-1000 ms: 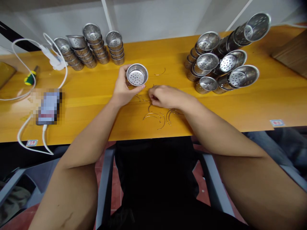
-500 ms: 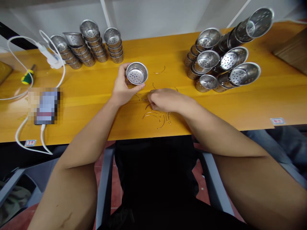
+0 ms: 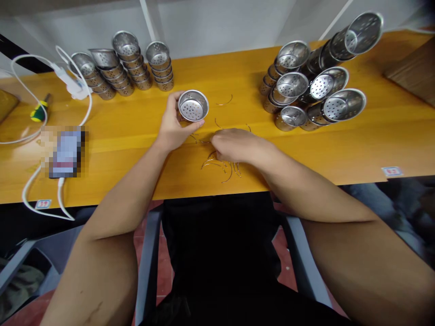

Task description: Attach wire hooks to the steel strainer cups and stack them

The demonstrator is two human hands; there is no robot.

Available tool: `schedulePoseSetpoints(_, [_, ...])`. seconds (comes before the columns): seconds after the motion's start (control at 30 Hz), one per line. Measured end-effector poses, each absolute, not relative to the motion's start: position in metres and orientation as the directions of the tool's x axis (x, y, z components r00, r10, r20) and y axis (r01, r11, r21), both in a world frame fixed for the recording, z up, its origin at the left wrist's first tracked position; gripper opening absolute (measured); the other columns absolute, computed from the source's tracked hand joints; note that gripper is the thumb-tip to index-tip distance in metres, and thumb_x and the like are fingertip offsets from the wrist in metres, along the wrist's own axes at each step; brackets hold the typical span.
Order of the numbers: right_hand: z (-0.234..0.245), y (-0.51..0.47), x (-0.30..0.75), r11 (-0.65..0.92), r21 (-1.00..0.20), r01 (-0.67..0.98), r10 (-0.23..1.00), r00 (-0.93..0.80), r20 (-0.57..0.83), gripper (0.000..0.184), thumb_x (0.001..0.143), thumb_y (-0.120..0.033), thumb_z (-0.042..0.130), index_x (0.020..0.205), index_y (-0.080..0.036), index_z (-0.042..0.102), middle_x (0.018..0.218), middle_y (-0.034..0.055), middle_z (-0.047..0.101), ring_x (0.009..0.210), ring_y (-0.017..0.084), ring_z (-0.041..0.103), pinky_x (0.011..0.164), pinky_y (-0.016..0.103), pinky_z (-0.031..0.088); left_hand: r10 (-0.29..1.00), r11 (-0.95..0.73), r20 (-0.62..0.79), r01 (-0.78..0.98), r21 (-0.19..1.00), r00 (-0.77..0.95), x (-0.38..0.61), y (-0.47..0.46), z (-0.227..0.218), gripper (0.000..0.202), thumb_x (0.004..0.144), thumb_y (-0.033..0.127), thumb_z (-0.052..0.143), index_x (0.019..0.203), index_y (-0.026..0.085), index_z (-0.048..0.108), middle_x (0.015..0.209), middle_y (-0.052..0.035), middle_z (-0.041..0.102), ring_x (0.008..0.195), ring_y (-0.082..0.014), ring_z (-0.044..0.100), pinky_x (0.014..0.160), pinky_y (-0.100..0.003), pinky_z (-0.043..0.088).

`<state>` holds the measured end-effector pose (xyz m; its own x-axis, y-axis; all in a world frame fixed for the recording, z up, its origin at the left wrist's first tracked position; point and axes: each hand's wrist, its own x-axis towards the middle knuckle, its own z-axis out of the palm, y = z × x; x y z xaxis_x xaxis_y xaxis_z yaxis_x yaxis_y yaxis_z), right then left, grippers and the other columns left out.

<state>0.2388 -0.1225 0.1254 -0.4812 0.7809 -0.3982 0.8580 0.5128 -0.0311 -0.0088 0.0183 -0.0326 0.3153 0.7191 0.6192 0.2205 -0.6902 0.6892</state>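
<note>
My left hand is wrapped round a perforated metal cup, its open mouth facing up toward me. To the right, my right hand is down at the table among thin curved wires, with its fingers curled together. The fingertips point away under the hand, so whatever they pinch is hidden. Several of these wires lie scattered around that hand, and one curved wire lies farther back by itself.
Stacked perforated cups stand at the back left, and more stacks at the right. On the left are a phone on a white cable, a power strip and a green-yellow screwdriver. A cardboard box is far right.
The view has shifted slightly. My right hand has stayed low among the wires with only a small movement, and my left hand still holds the cup in the same place.
</note>
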Motion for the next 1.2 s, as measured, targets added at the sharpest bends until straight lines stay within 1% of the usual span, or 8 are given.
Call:
schedulePoseSetpoints(0.2, [0.119,-0.120,0.236,0.545,-0.022,0.838,0.769,-0.511,-0.384,0.031,0.116,-0.015,0.086,0.144,-0.012,0.099,0.144,0.0226,0.097,0.125,0.040,0.093,0.087,0.040,0.059,0.706,-0.703,0.628,0.209,0.680,0.328,-0.010,0.019,-0.036,0.108,0.097,0.078,0.113,0.177,0.035,0.055,0.171,-0.0144,0.072,0.173,-0.0444,0.074,0.149,-0.062,0.067])
schedulePoseSetpoints(0.4, [0.116,-0.119,0.239,0.579,0.000,0.815,0.755,-0.537,-0.376,0.032,0.123,-0.020,0.079,0.147,-0.010,0.096,0.151,0.0248,0.094,0.131,0.040,0.092,0.083,0.041,0.051,0.700,-0.707,0.638,0.189,0.681,0.319,-0.011,0.024,-0.039,0.105,0.097,0.074,0.114,0.176,0.035,0.056,0.171,-0.0139,0.071,0.169,-0.0435,0.076,0.146,-0.062,0.069])
schedulePoseSetpoints(0.73, [0.108,-0.115,0.241,0.563,-0.028,0.826,0.782,-0.544,-0.304,0.031,0.122,-0.022,0.074,0.144,-0.009,0.093,0.146,0.0256,0.094,0.115,0.036,0.087,0.077,0.043,0.038,0.691,-0.719,0.652,0.197,0.667,0.313,-0.012,0.026,-0.039,0.108,0.096,0.079,0.113,0.175,0.035,0.055,0.169,-0.0136,0.072,0.169,-0.0439,0.076,0.148,-0.063,0.066])
schedulePoseSetpoints(0.8, [0.106,-0.110,0.246,0.529,-0.092,0.844,0.805,-0.533,-0.262,0.027,0.120,-0.020,0.074,0.138,-0.011,0.090,0.134,0.0232,0.094,0.106,0.034,0.083,0.077,0.042,0.038,0.690,-0.720,0.655,0.193,0.667,0.308,-0.012,0.024,-0.038,0.108,0.096,0.079,0.113,0.176,0.035,0.055,0.170,-0.0136,0.072,0.170,-0.0437,0.077,0.149,-0.063,0.066])
schedulePoseSetpoints(0.9, [0.101,-0.100,0.256,0.510,-0.241,0.826,0.814,-0.554,-0.175,0.011,0.111,-0.013,0.078,0.120,-0.019,0.081,0.110,0.0114,0.086,0.091,0.026,0.071,0.079,0.039,0.039,0.692,-0.718,0.656,0.192,0.669,0.302,-0.010,0.022,-0.036,0.107,0.097,0.077,0.114,0.176,0.035,0.055,0.170,-0.0138,0.073,0.170,-0.0435,0.077,0.149,-0.062,0.066])
schedulePoseSetpoints(1.0, [0.093,-0.091,0.265,0.530,-0.427,0.733,0.781,-0.618,-0.092,0.027,0.099,-0.004,0.080,0.101,-0.025,0.064,0.091,-0.0008,0.072,0.082,0.020,0.059,0.081,0.036,0.039,0.696,-0.715,0.654,0.200,0.670,0.297,-0.009,0.021,-0.034,0.106,0.096,0.075,0.115,0.174,0.033,0.056,0.169,-0.0139,0.074,0.170,-0.0432,0.077,0.149,-0.062,0.067])
schedulePoseSetpoints(1.07, [0.086,-0.086,0.268,0.541,-0.554,0.633,0.749,-0.663,-0.026,0.033,0.094,0.000,0.078,0.105,-0.026,0.062,0.087,-0.0052,0.069,0.079,0.018,0.057,0.083,0.034,0.042,0.696,-0.715,0.655,0.201,0.670,0.294,-0.009,0.021,-0.034,0.105,0.096,0.074,0.115,0.173,0.033,0.056,0.169,-0.0138,0.074,0.170,-0.0428,0.077,0.149,-0.061,0.067])
schedulePoseSetpoints(1.2, [0.072,-0.081,0.271,0.569,-0.703,0.427,0.690,-0.713,0.125,0.044,0.094,-0.003,0.077,0.132,-0.025,0.071,0.091,-0.0069,0.072,0.082,0.018,0.062,0.088,0.032,0.049,0.705,-0.707,0.650,0.199,0.679,0.284,-0.012,0.022,-0.032,0.102,0.100,0.068,0.114,0.176,0.035,0.054,0.171,-0.0139,0.073,0.168,-0.0405,0.079,0.144,-0.056,0.072])
